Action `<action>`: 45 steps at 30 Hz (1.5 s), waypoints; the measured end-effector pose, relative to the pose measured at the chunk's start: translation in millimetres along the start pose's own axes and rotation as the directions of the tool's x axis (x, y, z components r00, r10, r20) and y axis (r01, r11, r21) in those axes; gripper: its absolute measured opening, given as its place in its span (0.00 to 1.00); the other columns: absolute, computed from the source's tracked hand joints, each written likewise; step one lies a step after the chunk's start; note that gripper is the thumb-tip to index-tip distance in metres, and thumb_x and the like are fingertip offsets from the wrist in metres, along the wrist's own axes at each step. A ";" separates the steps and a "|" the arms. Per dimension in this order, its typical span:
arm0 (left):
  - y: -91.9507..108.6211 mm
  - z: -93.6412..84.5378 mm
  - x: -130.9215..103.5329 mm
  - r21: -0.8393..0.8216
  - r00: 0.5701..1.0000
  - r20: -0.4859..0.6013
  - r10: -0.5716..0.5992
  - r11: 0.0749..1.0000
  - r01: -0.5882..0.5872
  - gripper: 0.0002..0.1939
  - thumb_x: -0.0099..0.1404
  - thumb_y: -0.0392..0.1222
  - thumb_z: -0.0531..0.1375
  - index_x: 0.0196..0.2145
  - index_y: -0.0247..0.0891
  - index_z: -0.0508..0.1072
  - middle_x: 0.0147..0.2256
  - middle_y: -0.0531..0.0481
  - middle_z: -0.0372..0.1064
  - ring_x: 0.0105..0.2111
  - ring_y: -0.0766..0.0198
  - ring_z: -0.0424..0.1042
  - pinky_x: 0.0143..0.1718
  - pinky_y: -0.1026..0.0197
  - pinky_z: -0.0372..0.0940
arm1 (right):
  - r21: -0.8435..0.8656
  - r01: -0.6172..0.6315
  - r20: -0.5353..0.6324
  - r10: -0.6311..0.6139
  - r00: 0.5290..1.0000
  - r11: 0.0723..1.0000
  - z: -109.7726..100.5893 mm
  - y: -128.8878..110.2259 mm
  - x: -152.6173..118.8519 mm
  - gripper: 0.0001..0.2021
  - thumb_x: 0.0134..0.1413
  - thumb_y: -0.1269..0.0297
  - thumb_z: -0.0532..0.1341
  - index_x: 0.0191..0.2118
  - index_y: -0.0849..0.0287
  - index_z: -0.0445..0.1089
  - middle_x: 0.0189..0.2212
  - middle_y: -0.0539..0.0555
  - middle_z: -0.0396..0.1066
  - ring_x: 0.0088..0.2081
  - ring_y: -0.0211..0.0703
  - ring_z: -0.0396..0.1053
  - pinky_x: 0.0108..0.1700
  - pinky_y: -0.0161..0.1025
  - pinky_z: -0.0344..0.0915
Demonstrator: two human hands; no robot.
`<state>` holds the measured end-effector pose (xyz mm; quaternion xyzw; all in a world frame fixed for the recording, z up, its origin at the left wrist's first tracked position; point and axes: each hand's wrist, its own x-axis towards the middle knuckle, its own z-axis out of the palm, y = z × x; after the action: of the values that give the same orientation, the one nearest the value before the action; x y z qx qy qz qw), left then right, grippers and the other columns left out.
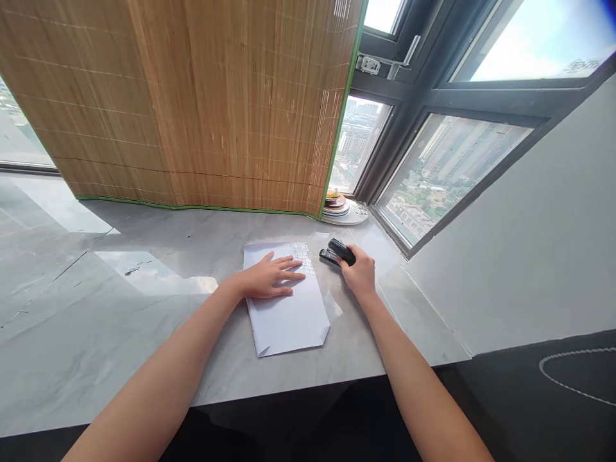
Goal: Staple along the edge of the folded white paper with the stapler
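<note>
A stack of white paper [293, 327] lies on the grey marbled ledge, its two near corners bent. My left hand [272, 276] rests flat on its upper part, fingers spread to the right. Many small silvery marks, which look like staples, cover the sheet's upper right area [304, 255] by the fingertips. Just right of the paper, my right hand [360, 269] is closed around a black stapler [339, 250]. The stapler's jaws point left toward the paper and stand apart from it. My palm hides the stapler's rear end.
A bamboo blind [202, 109] with green edging hangs down to the ledge [144, 346] behind the paper. Stacked plates or discs [344, 212] sit in the window corner. A white wall [520, 244] rises on the right. Dark bits [137, 266] lie on the left.
</note>
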<state>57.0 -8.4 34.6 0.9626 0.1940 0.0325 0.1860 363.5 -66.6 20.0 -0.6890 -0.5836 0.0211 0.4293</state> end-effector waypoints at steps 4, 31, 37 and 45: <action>-2.5 0.8 2.9 0.007 0.983 -0.183 0.013 1.000 -0.012 0.23 0.75 0.58 0.55 0.64 0.56 0.72 0.70 0.50 0.60 0.70 0.48 0.56 0.70 0.39 0.46 | 0.181 0.089 0.012 -0.093 0.996 0.980 -1.1 -24.4 -9.6 0.14 0.56 0.58 0.66 0.46 0.58 0.76 0.39 0.55 0.79 0.40 0.51 0.75 0.46 0.46 0.71; -42.2 -7.3 -7.7 -0.492 0.143 -0.763 -0.630 0.711 0.502 0.26 0.76 0.45 0.48 0.20 0.41 0.69 0.27 0.46 0.68 0.31 0.57 0.69 0.37 0.57 0.59 | 0.139 0.152 0.515 -0.203 0.833 0.979 -90.2 38.2 -35.9 0.20 0.60 0.44 0.64 0.47 0.55 0.75 0.39 0.55 0.78 0.39 0.51 0.74 0.41 0.44 0.69; -41.8 -9.6 -10.0 -0.543 0.092 -0.750 -0.655 0.689 0.481 0.27 0.76 0.44 0.48 0.20 0.40 0.70 0.27 0.46 0.69 0.29 0.59 0.69 0.37 0.57 0.60 | 0.040 0.243 0.357 -0.241 0.902 0.969 -59.1 48.1 33.2 0.25 0.69 0.43 0.51 0.51 0.56 0.75 0.52 0.62 0.76 0.55 0.56 0.73 0.58 0.55 0.69; -40.4 -10.3 -12.4 -0.574 0.086 -0.735 -0.673 0.684 0.451 0.28 0.77 0.46 0.47 0.20 0.41 0.68 0.26 0.46 0.67 0.27 0.59 0.66 0.36 0.56 0.59 | -0.208 0.453 0.677 -0.207 0.706 0.867 25.1 51.5 59.9 0.32 0.74 0.54 0.43 0.75 0.68 0.51 0.76 0.64 0.43 0.77 0.55 0.37 0.76 0.58 0.35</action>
<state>29.5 24.9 29.3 0.5916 0.6121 0.5066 0.1367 409.7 -0.6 0.7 -0.5888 -0.8025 0.0666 0.0700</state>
